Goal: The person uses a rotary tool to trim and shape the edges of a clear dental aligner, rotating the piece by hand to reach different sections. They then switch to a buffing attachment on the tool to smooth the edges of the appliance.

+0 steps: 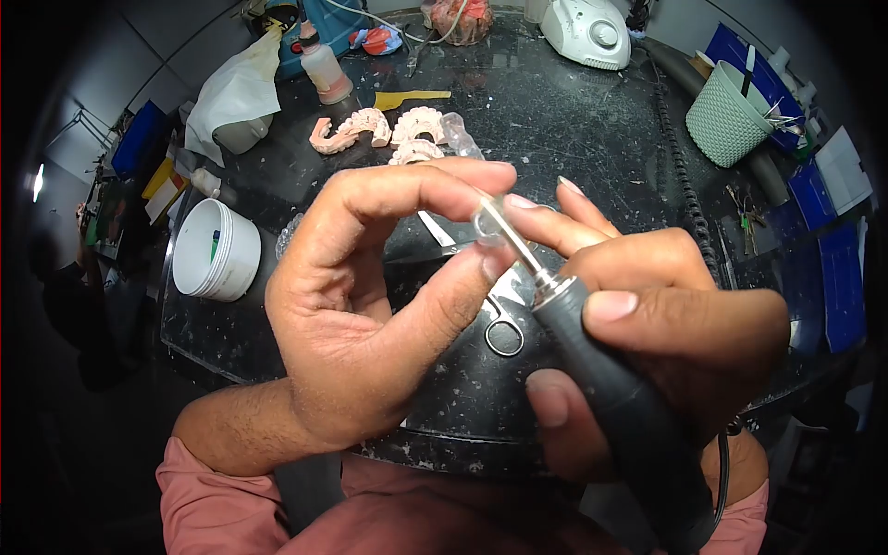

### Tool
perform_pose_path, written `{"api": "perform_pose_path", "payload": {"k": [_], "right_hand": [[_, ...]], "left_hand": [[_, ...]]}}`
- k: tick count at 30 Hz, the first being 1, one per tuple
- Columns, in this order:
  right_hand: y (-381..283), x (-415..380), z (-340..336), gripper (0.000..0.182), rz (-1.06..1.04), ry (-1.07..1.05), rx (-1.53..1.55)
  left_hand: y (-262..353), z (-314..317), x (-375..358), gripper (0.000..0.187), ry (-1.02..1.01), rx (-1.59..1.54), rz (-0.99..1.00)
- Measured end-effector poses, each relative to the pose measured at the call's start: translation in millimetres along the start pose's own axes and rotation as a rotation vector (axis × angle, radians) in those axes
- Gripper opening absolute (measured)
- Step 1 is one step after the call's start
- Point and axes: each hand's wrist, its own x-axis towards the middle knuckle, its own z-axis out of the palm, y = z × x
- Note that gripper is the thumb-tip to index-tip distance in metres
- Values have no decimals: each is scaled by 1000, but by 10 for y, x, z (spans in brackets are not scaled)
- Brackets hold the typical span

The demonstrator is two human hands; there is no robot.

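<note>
My left hand [361, 268] pinches a small clear plastic piece, which looks like a dental aligner [483, 222], between thumb and index finger. In my right hand [684, 305] is a black rotary handpiece [615, 370], gripped like a pen. Its thin metal bit reaches up to the clear piece; whether it touches is hard to make out. My right fingertips rest close to the piece on its far side. Below the hands lie scissors [503, 335], partly hidden by my left hand. Beyond them sit pinkish dental models [351, 131] and another clear plastic piece [460, 136].
A white tub [242, 254] stands at the left. A bottle [326, 72] and a yellow strip [412, 98] are farther back. At the right are a green basket [721, 125] of tools, keys [747, 208] and a coiled cord [680, 157]. A white control unit [585, 37] sits at the back.
</note>
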Motion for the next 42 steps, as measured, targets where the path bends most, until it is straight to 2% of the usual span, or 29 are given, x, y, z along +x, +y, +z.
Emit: {"api": "perform_pose_path", "payload": {"k": [4, 7, 10, 14, 16, 18, 20, 22, 23, 24, 26, 28, 30, 31, 33, 37, 39, 40, 42], "right_hand": [[-30, -3, 0, 51, 21, 9, 0], [-41, 32, -10, 50, 17, 9, -19], [-77, 6, -5, 49, 46, -1, -11], [-78, -2, -98, 48, 52, -60, -17], [-47, 5, -137, 47, -20, 7, -95], [-50, -6, -95, 47, -22, 41, -145], [-78, -25, -33, 44, 12, 131, -144], [-207, -32, 1, 43, 69, 138, -167], [-250, -30, 3, 41, 124, 146, -192], [-251, -22, -8, 41, 124, 146, -193], [-230, 1, -41, 41, 104, 47, -232], [-155, 32, -46, 40, 95, -2, -253], [-20, 52, -14, 39, -227, 55, -244], [-103, 54, -34, 39, -228, 54, -244], [-341, 69, -90, 38, 162, -86, -288], [-213, 30, -71, 37, 129, -5, -252], [-99, 36, -93, 37, -122, -21, -237], [-144, 36, -85, 37, -122, -20, -237], [-307, 57, -75, 37, 149, -3, -253]], "left_hand": [[-57, -1, 2, 27, -9, -37, 43], [-38, 13, 1, 27, 2, -44, -7], [-93, -14, 11, 27, -44, -32, 71], [25, 26, -6, 29, 31, -79, -32], [47, 49, -12, 29, 58, -92, -89], [31, 80, -14, 31, 52, -278, -153], [61, 116, -28, 33, 58, -257, -171], [117, 151, -27, 34, 47, -409, -254], [187, 200, -25, 35, 104, -441, -332], [192, 172, -24, 35, 104, -441, -331], [202, 93, -24, 37, -35, -428, -327], [202, 151, -19, 38, 10, -433, -332], [212, 166, -15, 39, 57, -438, -337], [225, 156, -11, 40, 53, -454, -367], [245, 157, -2, 41, 49, -471, -396], [251, 129, -8, 42, 47, -472, -408], [228, 125, -12, 42, 13, -466, -416], [208, 147, -14, 41, 30, -441, -361], [203, 154, -13, 41, 48, -416, -309]]}}
